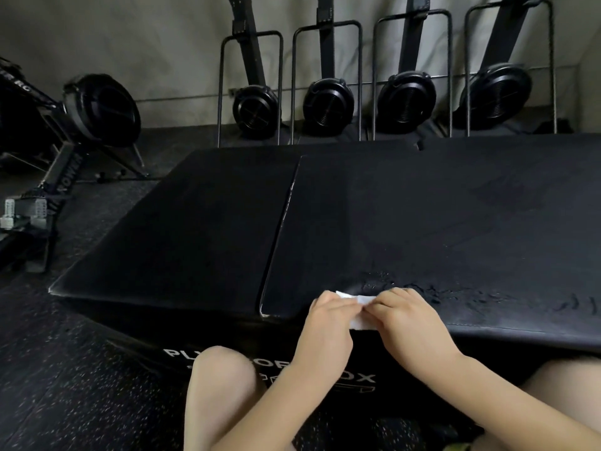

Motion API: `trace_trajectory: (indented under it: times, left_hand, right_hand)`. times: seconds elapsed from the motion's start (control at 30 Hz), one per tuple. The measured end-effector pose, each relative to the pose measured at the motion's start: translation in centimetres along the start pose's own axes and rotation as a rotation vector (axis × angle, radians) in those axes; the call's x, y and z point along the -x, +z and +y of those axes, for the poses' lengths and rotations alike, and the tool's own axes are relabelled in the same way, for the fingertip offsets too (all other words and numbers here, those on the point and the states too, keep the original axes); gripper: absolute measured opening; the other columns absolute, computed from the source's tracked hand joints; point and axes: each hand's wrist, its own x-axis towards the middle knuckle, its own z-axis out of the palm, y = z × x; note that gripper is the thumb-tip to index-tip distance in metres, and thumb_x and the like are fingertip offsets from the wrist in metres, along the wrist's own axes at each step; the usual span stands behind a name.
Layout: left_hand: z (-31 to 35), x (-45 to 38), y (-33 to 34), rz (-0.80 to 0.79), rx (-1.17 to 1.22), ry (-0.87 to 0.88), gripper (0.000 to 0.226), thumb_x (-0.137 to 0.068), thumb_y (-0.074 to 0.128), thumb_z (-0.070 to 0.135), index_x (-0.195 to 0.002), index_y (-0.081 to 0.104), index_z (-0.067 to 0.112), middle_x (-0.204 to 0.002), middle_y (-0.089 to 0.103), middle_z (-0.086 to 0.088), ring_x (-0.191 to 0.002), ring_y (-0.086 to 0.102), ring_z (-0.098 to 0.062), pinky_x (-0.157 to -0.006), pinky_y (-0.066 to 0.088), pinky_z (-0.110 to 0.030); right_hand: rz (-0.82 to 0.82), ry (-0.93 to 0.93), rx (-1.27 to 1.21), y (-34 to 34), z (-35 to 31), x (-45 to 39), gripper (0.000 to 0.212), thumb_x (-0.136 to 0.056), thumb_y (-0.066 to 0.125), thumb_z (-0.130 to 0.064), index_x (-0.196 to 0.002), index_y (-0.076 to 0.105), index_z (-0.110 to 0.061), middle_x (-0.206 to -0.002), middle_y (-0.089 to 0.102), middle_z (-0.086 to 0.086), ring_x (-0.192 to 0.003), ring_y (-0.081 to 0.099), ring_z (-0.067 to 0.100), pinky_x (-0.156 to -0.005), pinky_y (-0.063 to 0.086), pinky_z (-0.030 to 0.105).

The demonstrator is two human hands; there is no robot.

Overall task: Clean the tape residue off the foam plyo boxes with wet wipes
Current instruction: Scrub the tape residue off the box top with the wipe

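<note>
The fingers of the left hand and right hand pinch a white wet wipe between them at the near edge of the right foam plyo box, just before the crinkled tape residue.

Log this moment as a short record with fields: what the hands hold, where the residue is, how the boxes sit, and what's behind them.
hands: left hand and right hand both pinch one white wet wipe at the near edge
residue: rough patch on right plyo box, just beyond the hands
boxes: left plyo box alongside, a seam between them
background: rowing machines standing upright by the wall
</note>
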Motion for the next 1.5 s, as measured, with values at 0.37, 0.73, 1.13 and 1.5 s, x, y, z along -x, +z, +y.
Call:
trace_trajectory:
  times: [0.37, 0.73, 1.13, 1.5]
  left_hand:
    - [-0.5, -4.2, -0.4, -0.134, -0.206, -0.017, 0.032, -0.095, 0.047, 0.021, -0.119, 0.062, 0.036, -0.116, 0.058, 0.010, -0.099, 0.054, -0.010, -0.079, 0.053, -0.025]
    - [1.4, -2.4, -2.0, -0.232, -0.152, 0.030, 0.027, -0.091, 0.051, 0.007, -0.110, 0.063, 0.021, -0.092, 0.047, 0.006, -0.079, 0.052, -0.010, -0.065, 0.052, -0.024]
    - [1.0, -9.8, -1.0, -0.213, -0.304, -0.054, 0.031, -0.091, 0.046, -0.002, -0.111, 0.065, 0.013, -0.095, 0.048, -0.005, -0.075, 0.043, -0.016, -0.061, 0.043, -0.024]
    - [-0.8, -8.0, -0.1, -0.190, -0.216, 0.030, 0.046, -0.082, 0.048, -0.008, -0.105, 0.069, 0.025, -0.083, 0.054, 0.014, -0.082, 0.044, -0.007, -0.056, 0.033, -0.013]
  right_hand:
    - [-0.086, 0.059, 0.042, 0.8, 1.2, -4.0, 0.027, -0.061, 0.086, -0.008, -0.055, 0.065, -0.023, -0.058, 0.048, -0.005, -0.051, 0.045, 0.018, -0.051, 0.037, 0.029]
    - [0.037, 0.019, -0.027, 0.8, 1.6, -0.9, 0.015, -0.080, 0.069, -0.022, -0.066, 0.069, -0.027, -0.066, 0.050, -0.009, -0.060, 0.048, 0.017, -0.059, 0.045, 0.032]
    - [-0.085, 0.111, 0.101, 1.9, 4.2, -7.9, 0.037, -0.050, 0.091, -0.004, -0.047, 0.059, -0.024, -0.054, 0.046, -0.004, -0.047, 0.034, 0.015, -0.052, 0.025, 0.025]
    - [0.018, 0.063, -0.008, 2.3, 4.3, -4.8, 0.016, -0.076, 0.068, -0.024, -0.063, 0.073, -0.031, -0.065, 0.054, -0.010, -0.056, 0.049, 0.016, -0.058, 0.044, 0.028]
